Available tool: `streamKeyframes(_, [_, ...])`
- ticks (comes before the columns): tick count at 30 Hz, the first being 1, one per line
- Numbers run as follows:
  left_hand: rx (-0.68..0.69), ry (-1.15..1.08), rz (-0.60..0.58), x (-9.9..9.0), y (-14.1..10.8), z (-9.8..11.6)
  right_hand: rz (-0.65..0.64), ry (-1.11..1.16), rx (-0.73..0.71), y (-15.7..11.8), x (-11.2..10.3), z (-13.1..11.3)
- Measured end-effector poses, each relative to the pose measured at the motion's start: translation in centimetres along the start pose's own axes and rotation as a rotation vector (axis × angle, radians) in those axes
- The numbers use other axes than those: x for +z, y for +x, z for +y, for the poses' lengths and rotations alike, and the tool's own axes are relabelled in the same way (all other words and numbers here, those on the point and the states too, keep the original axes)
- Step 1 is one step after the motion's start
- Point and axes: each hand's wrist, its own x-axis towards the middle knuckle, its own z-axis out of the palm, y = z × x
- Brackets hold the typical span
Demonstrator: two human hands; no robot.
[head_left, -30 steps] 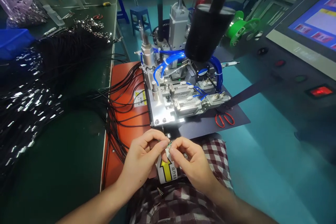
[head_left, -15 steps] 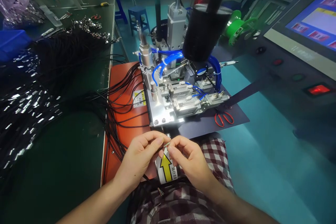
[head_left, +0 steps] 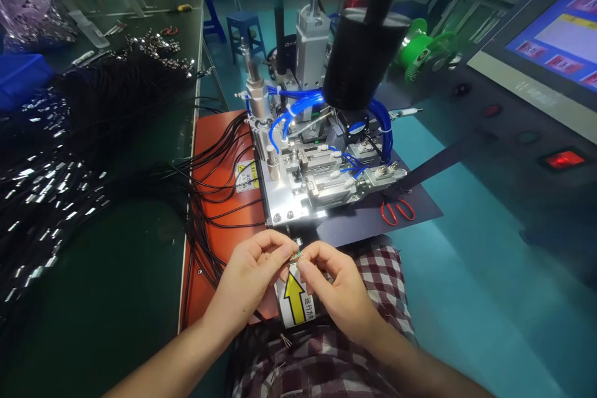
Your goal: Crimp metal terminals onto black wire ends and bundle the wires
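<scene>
Teal flooring (head_left: 466,286) stretches beside a metal machine (head_left: 284,199) as the left hand (head_left: 245,280) and right hand (head_left: 342,292), fingertips nearly meeting, pinch fine wire ends (head_left: 296,256) near a yellow arrow label (head_left: 295,305). Such thin strands appear to call for a light, steady grip.

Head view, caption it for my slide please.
Left hand and right hand pinch thin wires before a machine with blue tubes.

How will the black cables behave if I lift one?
The black cables should bend easily, judging by their loose curves. Lifting one may drag others, since they cross and bunch near the left edge of the orange board.
</scene>
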Motion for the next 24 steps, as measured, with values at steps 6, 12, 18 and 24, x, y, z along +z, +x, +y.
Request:
streamKeyframes(6, [0.123,0.106,-0.046,-0.2,-0.5,0.3,0.021,-0.007,-0.016,0.0,-0.5,-0.5])
streamKeyframes(12, [0.084,-0.121,-0.091,-0.3,0.4,-0.3,0.067,-0.094,-0.065,0.2,0.4,0.8])
streamKeyframes(18, [0.032,-0.145,-0.073,-0.4,0.5,-0.1,-0.005,-0.082,-0.052,0.8,-0.7,0.1])
streamKeyframes(24, [-0.011,-0.131,-0.079,-0.4,0.2,0.1,-0.022,0.096,0.004,1.3,-1.2,-0.4])
